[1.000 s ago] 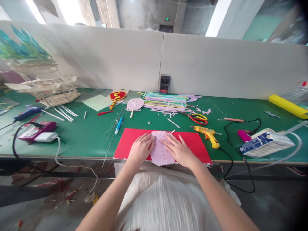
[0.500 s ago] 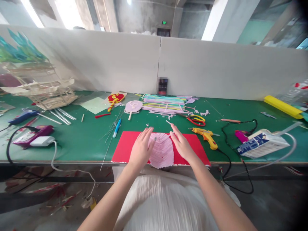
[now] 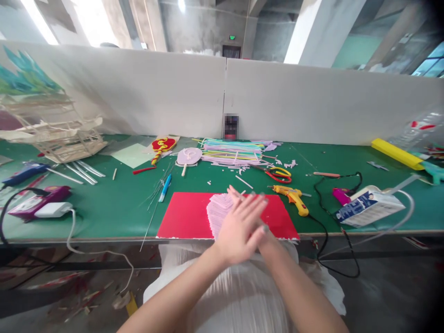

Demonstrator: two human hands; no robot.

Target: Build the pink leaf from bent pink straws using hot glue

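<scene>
My left hand (image 3: 240, 230) lies across my right hand (image 3: 235, 192), palm to palm or nearly so, above a red board (image 3: 183, 215). The left fingers are stretched out and slightly apart, with nothing seen in them. Most of the right hand is covered; only its extended fingertips and wrist show. Beneath and beside them is a pink ribbed, leaf-shaped piece (image 3: 215, 215) made of thin strips laid side by side, its right part hidden by the hands. A loose pink strip (image 3: 243, 181) rests on the green table just beyond the board.
A yellow hot glue gun (image 3: 294, 200) and red-yellow-handled scissors (image 3: 278, 174) lie to the right. Coloured strips (image 3: 232, 152) are piled at the back. Leftward are a blue pen (image 3: 165, 188), thin wires and a purple power strip (image 3: 41, 203). A carton (image 3: 371, 206) stands at right.
Both hands were apart on either side of the pink piece; now they have come together, left over right. The view has shifted slightly.
</scene>
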